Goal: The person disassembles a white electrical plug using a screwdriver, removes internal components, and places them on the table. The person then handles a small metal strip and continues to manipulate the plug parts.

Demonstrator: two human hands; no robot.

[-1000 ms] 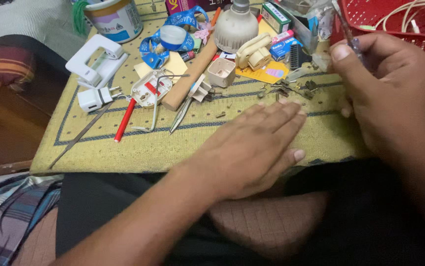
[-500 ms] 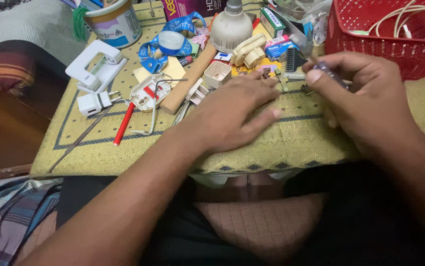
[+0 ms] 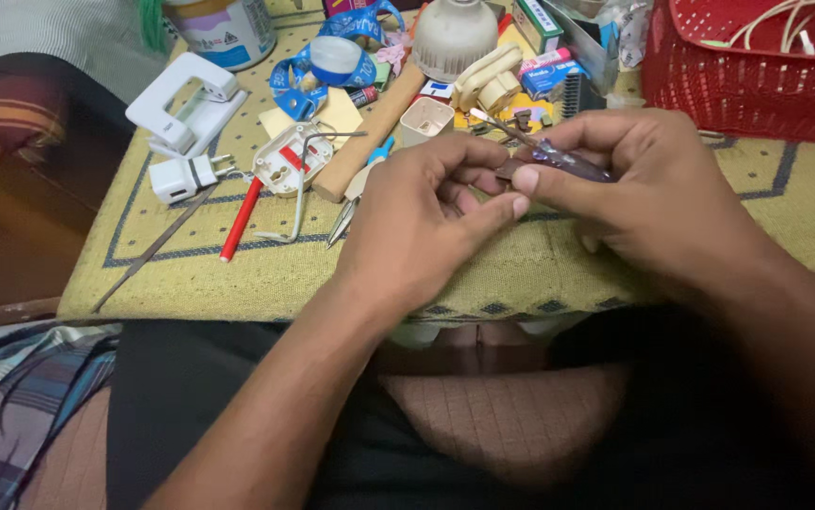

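My right hand (image 3: pixel 658 203) grips a small screwdriver (image 3: pixel 570 161) with a clear purple handle; its thin shaft points up and left over the table edge. My left hand (image 3: pixel 417 222) is raised beside it, thumb and fingers pinched on a small dark brown part (image 3: pixel 505 171) that touches the screwdriver handle. Both hands meet above the yellow patterned cloth (image 3: pixel 237 274) on the table. Fingers hide most of the small part.
A red basket (image 3: pixel 738 94) with cables stands at the back right. Left of my hands lie an opened white plug (image 3: pixel 287 161), a red pen (image 3: pixel 240 217), a wooden handle (image 3: pixel 370 132), a beige plug housing (image 3: pixel 424 121), a white adaptor (image 3: pixel 186 104) and a thin metal rod (image 3: pixel 152 247).
My left hand lay flat on the cloth, reached to the parts at the back, and now pinches a small piece. My right hand came down and left with the screwdriver to meet it.
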